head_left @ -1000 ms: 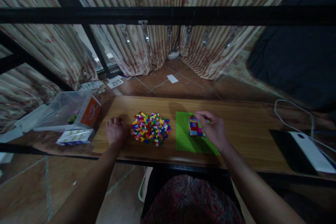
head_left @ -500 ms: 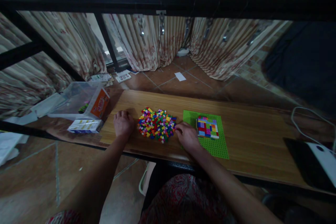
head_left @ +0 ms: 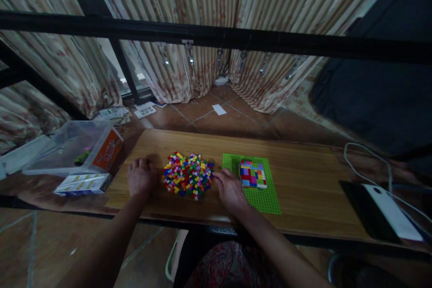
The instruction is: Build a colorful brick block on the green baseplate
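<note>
Head view: on the green baseplate [head_left: 261,203] sits a multicoloured brick block [head_left: 253,175]. Left of the baseplate lies a brick pile [head_left: 187,176]; the right hand [head_left: 232,191], between block and pile, has fingertips drawn together, contents unclear. Farther left, the left hand [head_left: 141,176] rests loosely curled; I cannot tell its contents. Lettering on the far-left orange label [head_left: 108,148] is illegible.

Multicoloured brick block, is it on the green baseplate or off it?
On: the brick block sits over the green baseplate, with green showing around it. Whether it's pressed down, I can't tell.
</note>
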Demonstrator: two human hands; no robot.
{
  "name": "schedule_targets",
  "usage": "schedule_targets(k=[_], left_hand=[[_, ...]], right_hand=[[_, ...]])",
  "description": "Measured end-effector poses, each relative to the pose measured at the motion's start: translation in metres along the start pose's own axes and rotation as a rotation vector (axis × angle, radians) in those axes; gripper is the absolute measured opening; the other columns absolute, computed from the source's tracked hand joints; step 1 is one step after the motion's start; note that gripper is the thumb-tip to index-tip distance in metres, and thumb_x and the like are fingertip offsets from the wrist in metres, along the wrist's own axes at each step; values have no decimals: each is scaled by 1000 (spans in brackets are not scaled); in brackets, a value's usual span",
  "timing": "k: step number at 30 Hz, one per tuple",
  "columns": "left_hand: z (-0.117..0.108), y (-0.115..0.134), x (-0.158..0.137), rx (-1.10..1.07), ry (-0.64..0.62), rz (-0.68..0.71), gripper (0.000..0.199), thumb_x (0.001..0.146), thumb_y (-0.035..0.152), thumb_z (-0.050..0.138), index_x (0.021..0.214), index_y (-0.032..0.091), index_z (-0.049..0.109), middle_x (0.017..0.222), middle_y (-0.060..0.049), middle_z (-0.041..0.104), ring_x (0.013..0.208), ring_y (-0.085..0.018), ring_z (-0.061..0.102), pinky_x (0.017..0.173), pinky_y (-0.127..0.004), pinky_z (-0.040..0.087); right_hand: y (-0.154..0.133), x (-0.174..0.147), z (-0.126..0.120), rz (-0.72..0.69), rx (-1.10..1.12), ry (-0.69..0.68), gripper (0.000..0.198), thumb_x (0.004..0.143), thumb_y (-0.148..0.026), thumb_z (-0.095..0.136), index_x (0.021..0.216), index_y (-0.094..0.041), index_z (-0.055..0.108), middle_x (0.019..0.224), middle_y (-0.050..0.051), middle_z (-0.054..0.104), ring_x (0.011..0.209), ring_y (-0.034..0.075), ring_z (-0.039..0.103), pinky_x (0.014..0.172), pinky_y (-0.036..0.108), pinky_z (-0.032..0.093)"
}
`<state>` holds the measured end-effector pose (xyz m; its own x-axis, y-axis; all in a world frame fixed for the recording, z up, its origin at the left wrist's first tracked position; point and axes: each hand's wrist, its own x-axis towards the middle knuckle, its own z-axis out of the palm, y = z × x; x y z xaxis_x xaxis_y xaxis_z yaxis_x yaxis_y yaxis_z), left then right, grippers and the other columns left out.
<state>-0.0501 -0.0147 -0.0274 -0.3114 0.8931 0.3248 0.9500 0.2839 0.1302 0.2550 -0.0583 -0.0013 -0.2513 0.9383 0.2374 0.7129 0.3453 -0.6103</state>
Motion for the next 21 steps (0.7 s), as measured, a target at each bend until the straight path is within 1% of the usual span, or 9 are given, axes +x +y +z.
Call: schedule_targets(k=[3,5,7,11,13,15,17,21], left_hand=[[0,0,0,0,-3,19,35,88,27,37,103,10,64,103,-17,62,99,-31,53,89,-43,41],[0,0,1,-9,-2,10,35,88,28,37,103,11,64,103,-17,62,98,-31,53,87,-43,41],[0,0,1,-17,-1,-4,35,87,28,38,104,11,64,103,-18,61,98,-31,54,86,-44,42],[-1,0,1,-8,0,3,36,88,28,38,105,9,64,103,-19,61,99,-32,54,87,-45,43],[-1,0,1,-2,3,8,36,88,28,37,103,9,64,103,-19,62,99,-33,54,87,-45,44],[-1,0,1,-3,4,12,36,88,29,37,103,8,64,102,-20,62,99,-34,54,87,-47,44],[-1,0,1,-9,6,19,37,87,28,37,104,8,63,102,-20,62,99,-34,55,87,-47,44],[0,-1,1,-27,4,20,36,87,29,37,105,10,62,102,-19,61,100,-33,55,88,-46,43]], right_hand=[[0,-9,-20,19,74,71,27,95,-21,41,102,-22,67,93,7,63,87,19,62,78,31,49],[5,-15,-35,42,120,123,26,95,-23,43,100,-22,68,93,7,64,87,19,62,79,31,49],[16,-19,-50,83,152,184,24,94,-25,45,99,-22,68,94,6,66,89,19,63,81,33,49],[46,-21,-72,229,188,309,24,90,-31,49,96,-20,70,95,7,68,86,20,63,79,34,49],[57,-18,-78,282,198,342,24,88,-34,51,93,-20,71,94,7,69,82,19,63,77,34,49],[65,-15,-79,300,204,349,25,87,-36,53,90,-20,71,92,7,69,79,19,63,75,34,49],[68,-12,-78,296,213,347,25,86,-37,53,89,-20,72,90,6,69,78,19,63,75,34,49],[70,-7,-72,259,204,348,26,86,-38,54,90,-22,74,93,7,67,84,20,62,80,36,49]])
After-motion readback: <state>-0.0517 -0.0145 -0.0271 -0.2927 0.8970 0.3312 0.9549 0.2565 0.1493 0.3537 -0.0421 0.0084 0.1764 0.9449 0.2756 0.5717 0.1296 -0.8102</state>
